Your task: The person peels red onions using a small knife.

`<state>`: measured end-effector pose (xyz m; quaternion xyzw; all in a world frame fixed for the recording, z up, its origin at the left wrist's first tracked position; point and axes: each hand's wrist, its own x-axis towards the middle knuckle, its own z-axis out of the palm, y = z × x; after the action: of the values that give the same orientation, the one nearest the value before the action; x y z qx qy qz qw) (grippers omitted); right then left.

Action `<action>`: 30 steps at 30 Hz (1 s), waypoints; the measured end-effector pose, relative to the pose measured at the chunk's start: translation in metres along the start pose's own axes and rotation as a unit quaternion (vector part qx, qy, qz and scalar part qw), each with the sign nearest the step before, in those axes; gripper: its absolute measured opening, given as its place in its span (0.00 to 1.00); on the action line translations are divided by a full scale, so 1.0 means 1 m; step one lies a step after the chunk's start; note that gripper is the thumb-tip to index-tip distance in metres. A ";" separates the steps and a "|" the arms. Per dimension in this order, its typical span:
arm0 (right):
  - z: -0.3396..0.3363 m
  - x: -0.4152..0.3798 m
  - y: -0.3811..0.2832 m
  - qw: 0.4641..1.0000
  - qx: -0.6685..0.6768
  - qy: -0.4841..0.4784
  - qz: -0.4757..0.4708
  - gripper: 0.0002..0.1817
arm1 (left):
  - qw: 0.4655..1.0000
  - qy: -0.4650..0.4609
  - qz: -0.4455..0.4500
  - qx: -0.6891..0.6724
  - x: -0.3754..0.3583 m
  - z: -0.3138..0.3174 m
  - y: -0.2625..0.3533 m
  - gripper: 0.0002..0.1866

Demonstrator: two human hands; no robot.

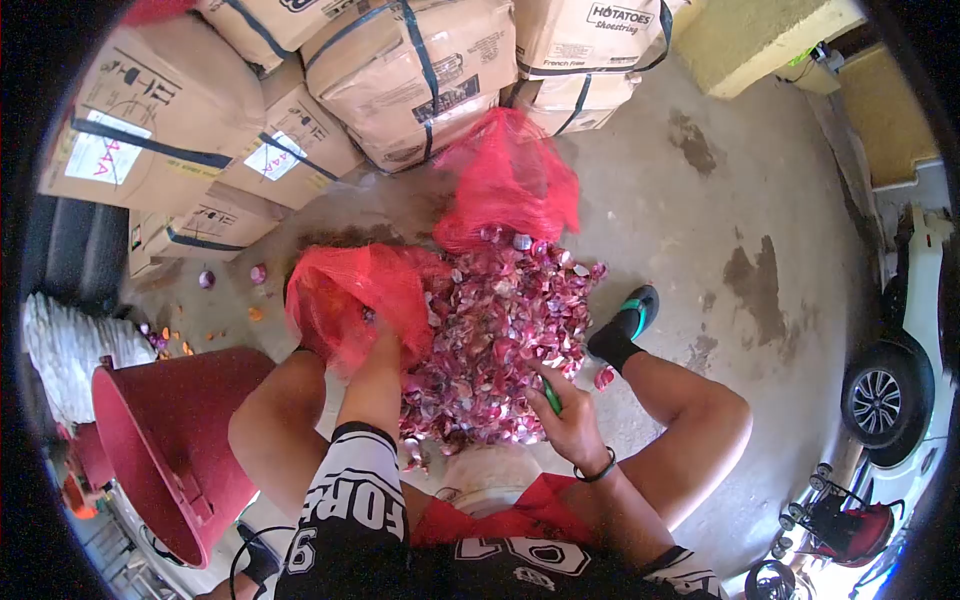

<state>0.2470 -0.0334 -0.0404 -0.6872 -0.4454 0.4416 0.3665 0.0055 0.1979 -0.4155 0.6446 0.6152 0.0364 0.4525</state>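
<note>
My left hand (372,328) reaches into a red mesh bag (340,285) to the left of the pile, and the netting hides its fingers. My right hand (575,420) is closed around the green handle of a knife (551,395), over the near right part of the pile; the blade is hard to make out. Between my feet lies a wide heap of purple-red onion skins (500,340). Another red mesh bag (510,185) rests at the far end of the heap, its contents mostly hidden.
Strapped cardboard boxes (410,90) are stacked at the back left. A large red bucket (175,450) tilts beside my left leg. Two onions (207,279) lie on the concrete floor (690,260). A parked car (900,380) and a red stroller (850,525) are at the right.
</note>
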 end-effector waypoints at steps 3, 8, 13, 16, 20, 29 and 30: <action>0.001 -0.001 0.007 0.997 -0.071 -0.003 0.022 0.10 | 1.000 0.009 -0.007 0.022 0.004 0.011 0.002 0.21; 0.008 -0.003 0.013 0.997 -0.074 -0.022 0.015 0.11 | 0.999 0.019 -0.011 0.044 0.009 0.018 0.003 0.21; 0.009 -0.004 0.014 0.996 -0.085 -0.021 0.013 0.14 | 0.998 0.026 -0.012 0.055 0.012 0.023 0.003 0.21; 0.008 -0.004 0.015 0.996 -0.080 -0.021 0.026 0.13 | 0.998 0.031 -0.011 0.059 0.014 0.026 0.003 0.21; 0.012 -0.002 0.013 0.999 -0.045 0.003 0.016 0.17 | 0.998 0.041 -0.010 0.055 0.014 0.025 0.000 0.21; 0.014 -0.002 0.013 0.999 -0.044 -0.011 -0.019 0.26 | 0.885 0.065 -0.019 -0.460 -0.023 -0.045 -0.045 0.20; 0.015 -0.002 0.011 0.998 -0.043 0.003 -0.048 0.26 | 0.766 0.057 -0.034 -0.639 -0.038 -0.066 -0.049 0.20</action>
<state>0.2363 -0.0372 -0.0551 -0.6817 -0.4951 0.4018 0.3588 -0.0806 0.1940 -0.3879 0.1822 0.4958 0.4424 0.7248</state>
